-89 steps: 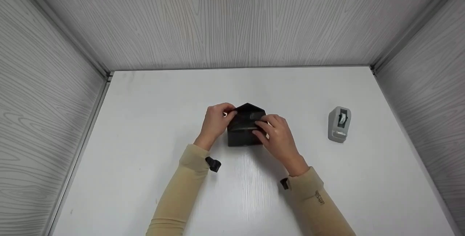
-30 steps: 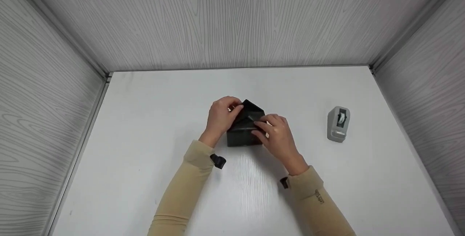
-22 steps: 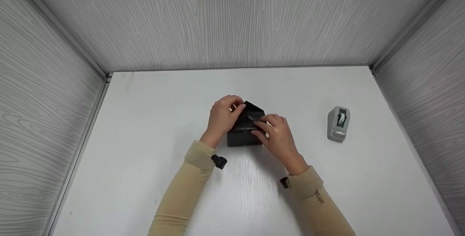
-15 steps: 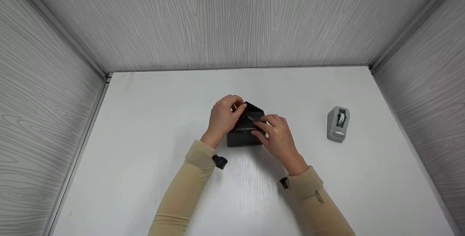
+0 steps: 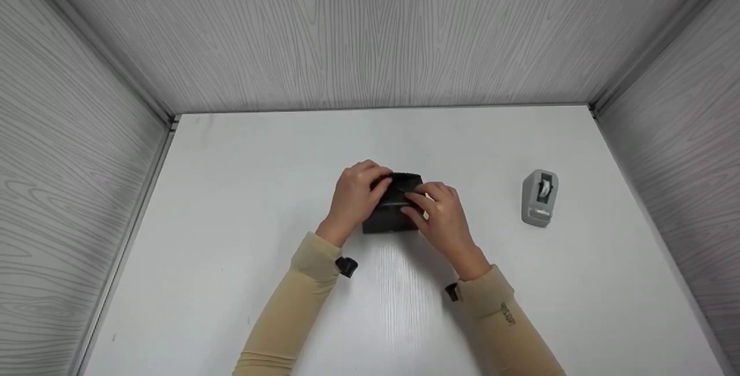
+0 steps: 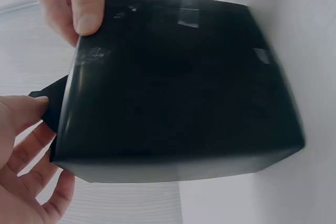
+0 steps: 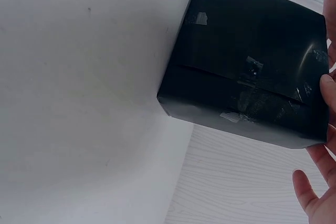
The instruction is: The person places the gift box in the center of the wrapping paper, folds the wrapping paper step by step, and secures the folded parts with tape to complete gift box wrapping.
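A box-shaped parcel in black paper [image 5: 386,221] stands at the table's middle, with bits of clear tape [image 7: 254,65] on its faces. My left hand [image 5: 354,195] pinches a black paper flap [image 6: 54,98] at the parcel's top left between thumb and fingers. From the right, my right hand [image 5: 444,217] grips the top edge with its fingertips, the thumb lower at the front. In the left wrist view a digit of the right hand [image 6: 86,9] presses near the parcel's corner. The folds under my left fingers are hidden in the head view.
A grey tape dispenser [image 5: 540,198] with a roll of tape stands on the white table [image 5: 243,191] to the right. Grey wood-patterned panels [image 5: 370,34] wall in the table at the back and both sides. Small black cameras [image 5: 347,266] sit at both wrists.
The pointed flap that stood up at the parcel's back has come down to a low, flat edge. My left hand went up and right, then lowered with it. The right hand stays put.
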`<state>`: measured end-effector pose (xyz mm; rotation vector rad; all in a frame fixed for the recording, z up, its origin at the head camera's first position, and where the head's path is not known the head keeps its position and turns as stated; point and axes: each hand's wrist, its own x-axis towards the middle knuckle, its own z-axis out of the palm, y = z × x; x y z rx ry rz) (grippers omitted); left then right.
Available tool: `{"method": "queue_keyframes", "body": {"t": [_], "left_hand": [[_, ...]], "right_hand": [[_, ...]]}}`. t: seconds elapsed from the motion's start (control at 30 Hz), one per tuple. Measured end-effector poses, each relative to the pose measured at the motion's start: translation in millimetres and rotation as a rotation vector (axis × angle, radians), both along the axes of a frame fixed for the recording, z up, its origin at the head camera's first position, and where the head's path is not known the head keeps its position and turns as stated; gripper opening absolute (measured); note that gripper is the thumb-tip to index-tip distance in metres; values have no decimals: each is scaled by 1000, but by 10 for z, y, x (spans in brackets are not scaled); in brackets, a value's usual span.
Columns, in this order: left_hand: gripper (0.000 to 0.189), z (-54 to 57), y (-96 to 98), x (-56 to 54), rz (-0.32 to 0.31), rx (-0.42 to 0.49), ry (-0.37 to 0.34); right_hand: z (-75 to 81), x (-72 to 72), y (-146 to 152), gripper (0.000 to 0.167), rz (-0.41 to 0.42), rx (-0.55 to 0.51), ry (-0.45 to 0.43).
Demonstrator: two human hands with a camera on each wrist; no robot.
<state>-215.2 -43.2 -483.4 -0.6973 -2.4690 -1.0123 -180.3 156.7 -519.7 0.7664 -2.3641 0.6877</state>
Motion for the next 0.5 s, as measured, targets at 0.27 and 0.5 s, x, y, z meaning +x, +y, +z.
{"method": "queue_keyframes", "body": {"t": [0.27,0.5], "left_hand": [[7,-106,-26,70,-24,-63,160],[7,-177,-32,129,-27,-151,234]], "right_hand": [[-24,20,-8,24,-15,-10,-3],[-32,33,-19,24,-48,-7,8]]}}
